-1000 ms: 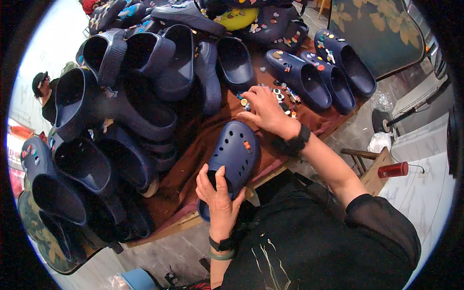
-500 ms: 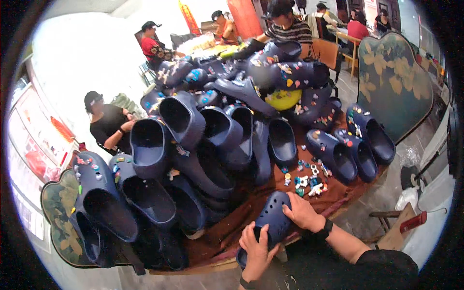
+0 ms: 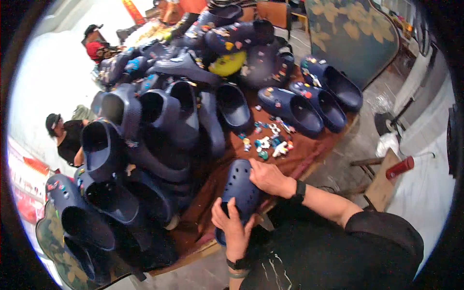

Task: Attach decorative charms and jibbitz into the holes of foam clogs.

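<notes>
Held clog (image 3: 238,180): visible holes appear empty

The left hand (image 3: 234,226) grips the held clog around its foot opening at the near edge of the table (image 3: 207,193). The right hand (image 3: 270,178) curls its fingers at the toe's right side; whether they pinch anything cannot be determined. Beyond, charms (image 3: 279,149) lie loose. Three clogs (image 3: 279,102) near the right edge already carry charms.

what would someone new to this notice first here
Probably the big heap of dark blue clogs filling the left and middle of the table, with a bright yellow item standing out near its far side. Next, the single clog at the near edge, held by the left hand, with the right hand at its front part. Small colourful charms lie scattered just beyond.
</notes>
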The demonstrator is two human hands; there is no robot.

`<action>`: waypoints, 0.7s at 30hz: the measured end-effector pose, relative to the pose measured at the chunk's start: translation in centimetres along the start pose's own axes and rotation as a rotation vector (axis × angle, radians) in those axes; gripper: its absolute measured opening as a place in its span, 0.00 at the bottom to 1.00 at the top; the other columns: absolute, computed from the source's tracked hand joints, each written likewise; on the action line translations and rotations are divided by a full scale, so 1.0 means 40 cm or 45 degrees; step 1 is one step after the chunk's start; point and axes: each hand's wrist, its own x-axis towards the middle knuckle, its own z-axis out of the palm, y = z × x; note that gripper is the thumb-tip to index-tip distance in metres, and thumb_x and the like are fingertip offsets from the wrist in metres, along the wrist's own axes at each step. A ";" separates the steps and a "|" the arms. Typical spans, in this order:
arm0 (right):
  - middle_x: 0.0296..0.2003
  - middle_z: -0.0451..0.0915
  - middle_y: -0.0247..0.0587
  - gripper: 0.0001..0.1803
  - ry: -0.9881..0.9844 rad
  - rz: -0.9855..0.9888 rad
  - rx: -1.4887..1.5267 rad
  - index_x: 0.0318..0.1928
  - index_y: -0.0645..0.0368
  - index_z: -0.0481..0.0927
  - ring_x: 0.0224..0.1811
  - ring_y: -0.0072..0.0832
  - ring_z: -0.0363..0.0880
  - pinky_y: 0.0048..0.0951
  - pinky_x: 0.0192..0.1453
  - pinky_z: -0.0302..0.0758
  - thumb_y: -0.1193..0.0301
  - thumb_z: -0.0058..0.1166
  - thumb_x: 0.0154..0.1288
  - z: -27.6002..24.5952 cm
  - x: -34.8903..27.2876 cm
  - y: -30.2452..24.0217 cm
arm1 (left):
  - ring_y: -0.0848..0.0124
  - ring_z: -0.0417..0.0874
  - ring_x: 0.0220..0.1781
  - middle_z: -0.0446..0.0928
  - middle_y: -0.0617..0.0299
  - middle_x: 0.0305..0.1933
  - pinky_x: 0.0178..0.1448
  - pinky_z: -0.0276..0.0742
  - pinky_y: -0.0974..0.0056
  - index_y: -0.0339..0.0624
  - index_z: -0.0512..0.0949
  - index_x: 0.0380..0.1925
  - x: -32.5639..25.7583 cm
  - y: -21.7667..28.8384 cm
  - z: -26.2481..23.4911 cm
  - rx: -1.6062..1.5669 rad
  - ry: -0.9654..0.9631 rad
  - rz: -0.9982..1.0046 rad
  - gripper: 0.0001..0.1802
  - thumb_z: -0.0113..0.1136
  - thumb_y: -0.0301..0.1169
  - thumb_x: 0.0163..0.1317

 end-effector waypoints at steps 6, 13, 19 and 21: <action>0.26 0.77 0.51 0.08 0.100 0.062 -0.071 0.37 0.64 0.68 0.31 0.46 0.83 0.43 0.34 0.81 0.71 0.49 0.67 0.028 0.002 -0.007 | 0.42 0.54 0.73 0.51 0.41 0.73 0.70 0.51 0.40 0.44 0.61 0.67 0.003 0.008 0.001 0.005 0.025 0.007 0.49 0.78 0.30 0.44; 0.27 0.79 0.49 0.10 0.163 0.152 0.035 0.38 0.63 0.68 0.29 0.47 0.82 0.42 0.32 0.81 0.68 0.49 0.69 0.034 0.005 -0.017 | 0.41 0.54 0.74 0.51 0.40 0.73 0.71 0.50 0.39 0.46 0.59 0.68 0.005 0.007 0.007 -0.020 0.054 0.031 0.51 0.78 0.28 0.43; 0.44 0.75 0.53 0.22 0.200 0.229 -0.027 0.50 0.63 0.70 0.50 0.50 0.77 0.46 0.52 0.77 0.59 0.56 0.66 0.024 -0.021 -0.027 | 0.40 0.53 0.74 0.51 0.39 0.73 0.71 0.50 0.38 0.46 0.58 0.68 -0.016 -0.012 0.015 0.020 0.015 0.006 0.50 0.77 0.32 0.45; 0.49 0.73 0.54 0.26 0.075 0.177 -0.120 0.54 0.62 0.69 0.51 0.51 0.74 0.48 0.51 0.74 0.57 0.59 0.64 0.013 -0.024 -0.035 | 0.40 0.55 0.72 0.52 0.39 0.72 0.71 0.51 0.39 0.45 0.59 0.68 -0.010 -0.015 0.011 0.034 -0.002 0.034 0.53 0.79 0.36 0.41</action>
